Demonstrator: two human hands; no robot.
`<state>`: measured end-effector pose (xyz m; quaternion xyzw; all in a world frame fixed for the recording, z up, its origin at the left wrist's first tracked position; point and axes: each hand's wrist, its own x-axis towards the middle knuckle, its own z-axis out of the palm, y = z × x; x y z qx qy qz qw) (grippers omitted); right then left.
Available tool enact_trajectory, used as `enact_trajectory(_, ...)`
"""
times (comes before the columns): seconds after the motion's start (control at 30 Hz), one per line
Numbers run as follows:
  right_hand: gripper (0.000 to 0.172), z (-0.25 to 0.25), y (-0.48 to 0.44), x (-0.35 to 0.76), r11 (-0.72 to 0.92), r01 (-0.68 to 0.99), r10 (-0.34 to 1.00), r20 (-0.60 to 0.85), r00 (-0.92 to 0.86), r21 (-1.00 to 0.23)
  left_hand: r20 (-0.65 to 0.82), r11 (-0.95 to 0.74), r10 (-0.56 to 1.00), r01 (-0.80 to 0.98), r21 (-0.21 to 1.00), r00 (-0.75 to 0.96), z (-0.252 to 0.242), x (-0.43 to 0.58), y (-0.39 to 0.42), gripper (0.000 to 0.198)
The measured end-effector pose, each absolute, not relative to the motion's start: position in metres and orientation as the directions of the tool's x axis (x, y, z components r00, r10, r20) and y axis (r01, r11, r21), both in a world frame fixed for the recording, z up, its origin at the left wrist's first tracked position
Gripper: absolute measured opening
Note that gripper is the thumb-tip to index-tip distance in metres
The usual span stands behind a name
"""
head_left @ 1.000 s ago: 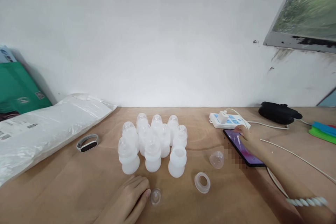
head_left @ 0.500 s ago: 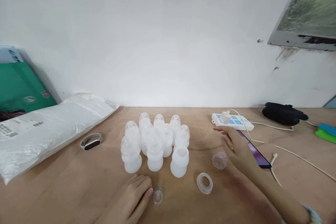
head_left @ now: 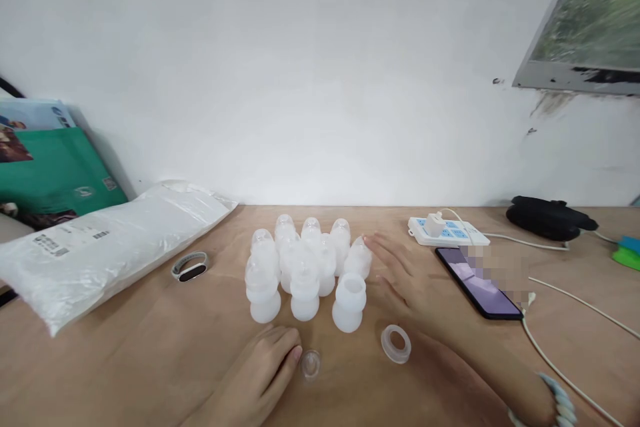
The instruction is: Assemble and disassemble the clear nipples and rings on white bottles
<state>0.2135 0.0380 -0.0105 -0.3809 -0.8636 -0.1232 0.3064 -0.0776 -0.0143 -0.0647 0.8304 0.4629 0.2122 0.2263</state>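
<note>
My left hand (head_left: 263,367) rests on the table with its fingers curled together, and no object shows in it. Just right of its fingertips lies a small clear bottle nipple (head_left: 311,365). Several white baby bottles (head_left: 305,290) with clear caps stand grouped in the middle. At their front right is an uncapped bottle (head_left: 349,310) with an open mouth. My right hand (head_left: 403,273) is open, fingers stretched left, the tips at a capped bottle (head_left: 358,257) on the group's right side. A translucent collar ring (head_left: 393,355) lies below this hand.
A phone (head_left: 475,283) and a power strip (head_left: 425,233) with white cables lie at the right, a black case (head_left: 545,217) behind. On the left are a fitness band (head_left: 193,272), a white plastic parcel (head_left: 120,240) and a green folder (head_left: 65,177).
My right hand has moved left from beside the phone to the bottles. The clear cap once lying beside it is now hidden from sight. My view has shifted slightly left.
</note>
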Motion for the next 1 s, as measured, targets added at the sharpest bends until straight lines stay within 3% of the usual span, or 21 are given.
enact_trajectory(0.23, 0.027, -0.024, 0.033, 0.227, 0.573, 0.758, 0.690, 0.682, -0.241, -0.312, 0.120, -0.460, 0.865, 0.674, 0.578, 0.487, -0.056, -0.075, -0.015, 0.038)
enact_trajectory(0.37, 0.023, -0.031, 0.033, 0.237, 0.554, 0.735, 0.721, 0.667, -0.189, -0.390, 0.106, -0.456, 0.869, 0.696, 0.555, 0.484, -0.053, -0.075, -0.016, 0.039)
enact_trajectory(0.43, 0.022, -0.029, 0.032, 0.242, 0.526, 0.746, 0.702, 0.704, -0.108, -0.410, 0.119, -0.457, 0.870, 0.692, 0.558, 0.478, -0.053, -0.075, -0.016, 0.039)
enact_trajectory(0.53, 0.023, -0.016, 0.025, 0.245, 0.473, 0.715, 0.600, 0.782, 0.168, -0.515, 0.200, -0.477, 0.867, 0.644, 0.598, 0.456, -0.052, -0.075, -0.017, 0.035)
enact_trajectory(0.63, 0.025, 0.000, 0.009, 0.238, 0.577, 0.491, 0.530, 0.756, 0.384, -0.653, 0.346, -0.508, 0.859, 0.542, 0.670, 0.378, -0.053, -0.075, -0.023, 0.028)
enact_trajectory(0.7, 0.024, 0.006, -0.004, 0.227, 0.625, 0.294, 0.645, 0.691, 0.325, -0.723, 0.396, -0.489, 0.872, 0.459, 0.742, 0.288, -0.055, -0.074, -0.030, 0.031)
enact_trajectory(0.8, 0.027, 0.003, -0.023, 0.206, 0.574, 0.124, 0.815, 0.580, 0.011, -0.809, 0.359, -0.418, 0.902, 0.267, 0.868, 0.241, -0.061, -0.072, -0.039, 0.053)
enact_trajectory(0.9, 0.031, -0.009, -0.035, 0.183, 0.557, 0.089, 0.827, 0.542, -0.148, -0.825, 0.372, -0.441, 0.866, 0.158, 0.884, 0.334, -0.068, -0.072, -0.045, 0.081)
enact_trajectory(1.0, 0.030, -0.021, -0.039, 0.168, 0.577, 0.134, 0.815, 0.556, -0.164, -0.806, 0.412, -0.519, 0.822, 0.219, 0.826, 0.393, -0.071, -0.069, -0.047, 0.078)
